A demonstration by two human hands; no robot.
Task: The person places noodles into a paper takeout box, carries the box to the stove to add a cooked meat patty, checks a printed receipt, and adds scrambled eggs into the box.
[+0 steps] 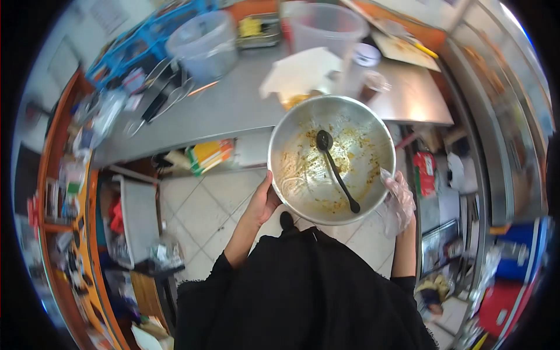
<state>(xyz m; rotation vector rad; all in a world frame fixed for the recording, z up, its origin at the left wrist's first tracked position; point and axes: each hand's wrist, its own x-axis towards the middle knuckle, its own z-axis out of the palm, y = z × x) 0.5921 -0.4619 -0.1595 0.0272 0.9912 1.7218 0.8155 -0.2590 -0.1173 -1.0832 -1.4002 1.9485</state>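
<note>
1. Both sides of the bowl (291,166) are gripped, left hand (264,202) bare, right hand (401,200) gloved, over the floor (201,201) by the counter (233,119).
2. Loose glove (398,217) might slip.
3. Tilting could slide the spoon (335,167) out.

Up past the left hand (263,204), some clear tub (201,49)'s being held up by the steel counter (239,108), blue crate (150,30) just beside it.

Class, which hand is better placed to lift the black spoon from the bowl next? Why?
Probably the right hand: the black spoon has its handle end nearer that hand, which wears a plastic glove. The bare left hand holds the bowl opposite.
</note>
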